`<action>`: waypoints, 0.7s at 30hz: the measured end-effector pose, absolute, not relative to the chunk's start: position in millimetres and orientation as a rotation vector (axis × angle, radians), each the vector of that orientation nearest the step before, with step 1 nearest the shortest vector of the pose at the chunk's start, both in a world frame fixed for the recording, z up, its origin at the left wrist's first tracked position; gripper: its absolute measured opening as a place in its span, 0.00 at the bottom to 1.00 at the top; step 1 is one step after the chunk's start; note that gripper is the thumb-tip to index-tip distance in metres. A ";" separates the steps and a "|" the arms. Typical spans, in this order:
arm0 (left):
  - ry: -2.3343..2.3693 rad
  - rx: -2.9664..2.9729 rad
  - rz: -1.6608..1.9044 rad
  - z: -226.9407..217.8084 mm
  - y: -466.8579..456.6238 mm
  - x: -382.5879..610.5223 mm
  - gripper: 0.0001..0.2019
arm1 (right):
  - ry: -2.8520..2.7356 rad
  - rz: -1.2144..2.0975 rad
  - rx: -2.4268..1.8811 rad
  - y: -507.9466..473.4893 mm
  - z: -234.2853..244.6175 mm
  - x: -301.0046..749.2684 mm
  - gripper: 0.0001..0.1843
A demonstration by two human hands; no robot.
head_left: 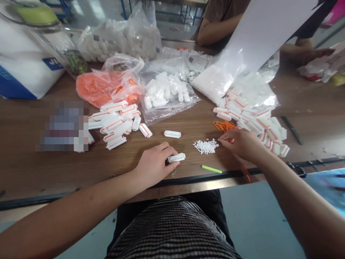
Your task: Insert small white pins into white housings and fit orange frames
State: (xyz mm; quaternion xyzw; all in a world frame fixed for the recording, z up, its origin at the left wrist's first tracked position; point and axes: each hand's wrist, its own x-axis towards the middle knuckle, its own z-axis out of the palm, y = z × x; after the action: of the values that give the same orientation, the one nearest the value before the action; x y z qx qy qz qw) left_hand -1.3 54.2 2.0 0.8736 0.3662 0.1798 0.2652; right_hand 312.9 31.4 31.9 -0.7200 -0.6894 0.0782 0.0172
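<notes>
My left hand [157, 162] grips a small white plastic connector housing [176, 157] between thumb and fingers, a row of dark holes facing up. A second white housing [172, 134] lies on the table just beyond it. My right hand [241, 144] is closed in a pinch at the right edge of a pile of tiny white plastic pins [206, 146]. Whatever sits between those fingertips is too small to make out. Orange plastic frames [223, 126] lie beside the right hand. A pick with a green handle [211, 169] rests near the table's front edge.
White housings with orange edges are heaped at left [115, 122] and right [258, 124]. Behind stand a bag of orange parts [99, 88], a bag of white parts [167, 88] and a bag of white bits [212, 81]. A dark flat tool [291, 129] lies far right. Another person's arm [219, 30] is across the table.
</notes>
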 end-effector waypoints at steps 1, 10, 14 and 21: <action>0.992 2.361 0.482 2.1 54.2 -1.2 0.05 | -2.142 0.226 -2.251 31.9 32.6 313.4 0.12; 0.996 2.373 0.480 2.5 54.2 -0.7 0.05 | -2.081 0.347 -2.304 33.3 34.7 313.8 0.12; 0.997 2.359 0.467 3.0 53.4 -0.8 0.05 | -1.974 0.442 -2.269 32.5 32.8 317.2 0.12; 0.983 2.375 0.476 3.8 53.9 -1.1 0.05 | -1.904 0.489 -2.207 34.8 23.6 327.1 0.13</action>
State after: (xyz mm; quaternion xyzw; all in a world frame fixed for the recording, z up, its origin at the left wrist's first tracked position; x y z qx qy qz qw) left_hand -1.1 53.9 3.8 0.8772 0.3629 0.1757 0.2606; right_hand 327.1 34.8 23.6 -0.7435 -0.6414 0.1647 0.0927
